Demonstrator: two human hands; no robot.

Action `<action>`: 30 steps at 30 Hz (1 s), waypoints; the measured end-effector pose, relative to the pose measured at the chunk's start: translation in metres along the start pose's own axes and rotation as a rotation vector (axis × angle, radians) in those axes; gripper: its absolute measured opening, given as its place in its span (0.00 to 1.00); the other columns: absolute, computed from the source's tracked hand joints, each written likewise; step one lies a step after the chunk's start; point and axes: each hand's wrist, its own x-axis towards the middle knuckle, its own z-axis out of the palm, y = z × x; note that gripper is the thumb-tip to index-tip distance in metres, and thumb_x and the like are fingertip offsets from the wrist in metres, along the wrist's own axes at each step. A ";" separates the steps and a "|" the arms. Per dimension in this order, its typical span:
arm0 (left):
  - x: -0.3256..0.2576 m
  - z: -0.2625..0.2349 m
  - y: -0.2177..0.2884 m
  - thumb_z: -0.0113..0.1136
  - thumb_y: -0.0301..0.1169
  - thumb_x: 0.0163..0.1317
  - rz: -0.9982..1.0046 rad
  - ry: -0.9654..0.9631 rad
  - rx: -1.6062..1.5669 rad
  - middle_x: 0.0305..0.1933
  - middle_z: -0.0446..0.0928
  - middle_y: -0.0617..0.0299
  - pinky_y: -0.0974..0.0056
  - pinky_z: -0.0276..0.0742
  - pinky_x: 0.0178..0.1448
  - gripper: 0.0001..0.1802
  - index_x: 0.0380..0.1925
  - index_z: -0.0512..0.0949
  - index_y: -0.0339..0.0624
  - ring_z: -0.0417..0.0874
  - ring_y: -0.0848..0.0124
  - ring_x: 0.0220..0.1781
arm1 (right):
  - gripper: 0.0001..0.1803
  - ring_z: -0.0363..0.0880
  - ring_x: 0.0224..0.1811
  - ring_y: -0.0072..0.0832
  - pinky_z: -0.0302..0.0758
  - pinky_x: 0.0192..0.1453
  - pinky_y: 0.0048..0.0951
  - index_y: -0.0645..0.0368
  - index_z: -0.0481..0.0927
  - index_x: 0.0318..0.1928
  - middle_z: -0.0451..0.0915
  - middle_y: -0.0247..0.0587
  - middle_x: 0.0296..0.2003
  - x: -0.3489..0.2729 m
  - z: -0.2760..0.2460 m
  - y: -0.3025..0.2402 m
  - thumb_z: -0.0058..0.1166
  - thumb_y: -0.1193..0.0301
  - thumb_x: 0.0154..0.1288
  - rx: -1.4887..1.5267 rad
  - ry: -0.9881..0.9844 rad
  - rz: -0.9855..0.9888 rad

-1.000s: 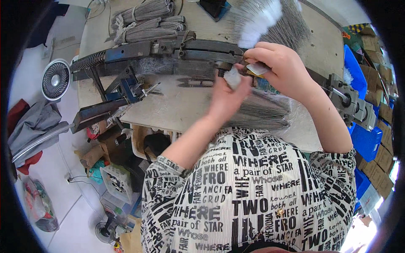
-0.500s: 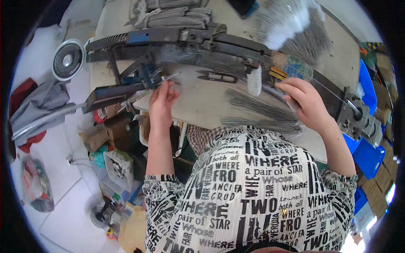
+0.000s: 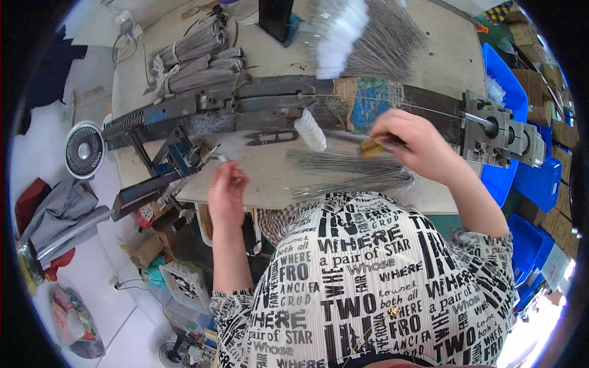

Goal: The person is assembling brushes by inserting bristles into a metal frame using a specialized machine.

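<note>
My right hand (image 3: 417, 144) is closed around a small yellow-brown block (image 3: 371, 148), held just above a spread bundle of thin grey wires (image 3: 350, 164). Its fingers curl down, and part of the block is hidden by them. On the left, my left hand (image 3: 227, 190) is slightly blurred, its fingers curled together. Whatever they pinch, if anything, is too small to make out. That hand is beside the end of a blue-and-black metal fixture (image 3: 178, 156). A white thread spool (image 3: 310, 130) and black thread snips (image 3: 270, 138) lie between my hands.
A long dark metal rail (image 3: 270, 92) crosses the table, ending in a grey clamp block (image 3: 491, 129) on the right. Behind it lie tied grey bundles (image 3: 196, 58), more fine wires (image 3: 389, 43) and white fluffy material (image 3: 340, 37). A fan (image 3: 84, 150) stands left; blue bins (image 3: 506, 92) are right.
The view has shifted. My right hand has brought the yellow-brown block from the rail toward me, over the wires. My left hand has drawn back from the fixture's tip.
</note>
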 end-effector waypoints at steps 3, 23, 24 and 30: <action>-0.025 0.095 0.017 0.56 0.34 0.71 -0.006 -0.517 0.181 0.38 0.81 0.62 0.64 0.77 0.51 0.13 0.44 0.80 0.34 0.81 0.72 0.41 | 0.10 0.78 0.42 0.31 0.75 0.48 0.30 0.62 0.78 0.47 0.79 0.39 0.39 -0.009 -0.036 -0.018 0.55 0.78 0.65 0.067 0.140 -0.008; -0.027 0.195 0.004 0.49 0.42 0.75 -0.191 -0.557 -0.044 0.36 0.74 0.65 0.64 0.75 0.50 0.18 0.48 0.76 0.37 0.77 0.73 0.38 | 0.14 0.82 0.46 0.35 0.76 0.52 0.31 0.66 0.79 0.50 0.83 0.47 0.42 0.056 -0.024 -0.015 0.54 0.75 0.66 0.160 0.068 0.048; -0.025 0.194 0.005 0.48 0.44 0.76 -0.225 -0.610 -0.014 0.40 0.76 0.63 0.63 0.75 0.53 0.20 0.50 0.75 0.37 0.79 0.72 0.43 | 0.14 0.82 0.46 0.35 0.76 0.52 0.31 0.66 0.79 0.50 0.83 0.47 0.42 0.056 -0.021 -0.015 0.54 0.75 0.66 0.153 0.073 0.052; -0.031 0.208 0.014 0.37 0.54 0.76 -0.422 -0.738 -0.560 0.66 0.68 0.51 0.56 0.57 0.78 0.34 0.64 0.64 0.33 0.66 0.61 0.72 | 0.12 0.80 0.43 0.36 0.76 0.48 0.33 0.63 0.81 0.47 0.79 0.45 0.43 0.051 -0.018 -0.013 0.53 0.78 0.63 -0.020 0.177 -0.088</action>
